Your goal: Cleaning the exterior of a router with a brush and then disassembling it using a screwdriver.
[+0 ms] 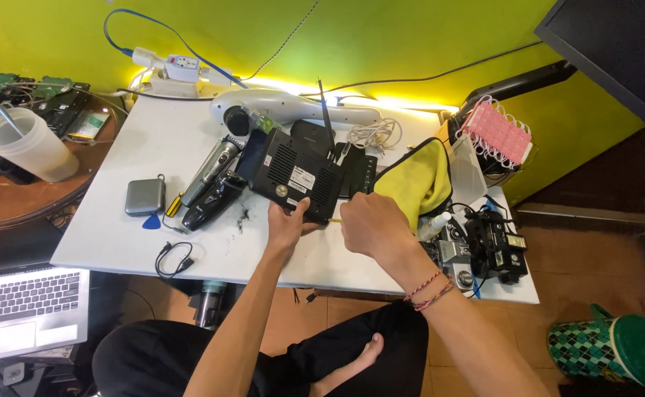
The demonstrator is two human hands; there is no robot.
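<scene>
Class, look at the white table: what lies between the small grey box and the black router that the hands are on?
In the head view, two dark handheld trimmers lie side by side between the grey box and the black router, which the left hand grips.

On the white table [153,140], the left hand [287,224] has its grip on the near edge of a black router [289,173] tilted up off the surface. The right hand [374,224] is closed at the router's corner, just beside a yellow cloth [418,180]. A grey case [145,196] lies well apart.
</scene>
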